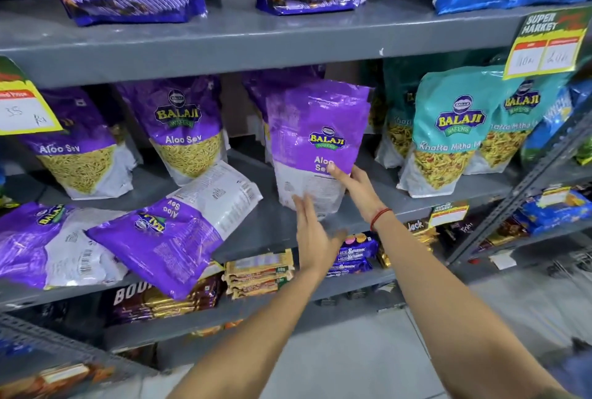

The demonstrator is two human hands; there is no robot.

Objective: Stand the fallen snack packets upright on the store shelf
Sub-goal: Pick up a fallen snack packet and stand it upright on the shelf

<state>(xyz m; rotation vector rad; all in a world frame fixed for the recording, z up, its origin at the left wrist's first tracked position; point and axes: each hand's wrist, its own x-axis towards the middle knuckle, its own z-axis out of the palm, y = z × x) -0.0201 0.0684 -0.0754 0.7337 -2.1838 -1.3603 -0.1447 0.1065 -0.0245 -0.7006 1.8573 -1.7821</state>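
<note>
Your two hands hold one purple packet [315, 145] standing up near the front edge of the grey shelf [256, 225]. Your right hand [358, 188] grips its right side, thumb on the front. Your left hand [315, 238] is spread flat against its bottom. Two more purple packets [166, 232] lie flat at the shelf's left front edge.

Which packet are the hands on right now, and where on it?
The upright purple Aloo Sev packet, at its white lower part: right hand on the lower right edge, left hand against the bottom front. A full grip cannot be confirmed.
</note>
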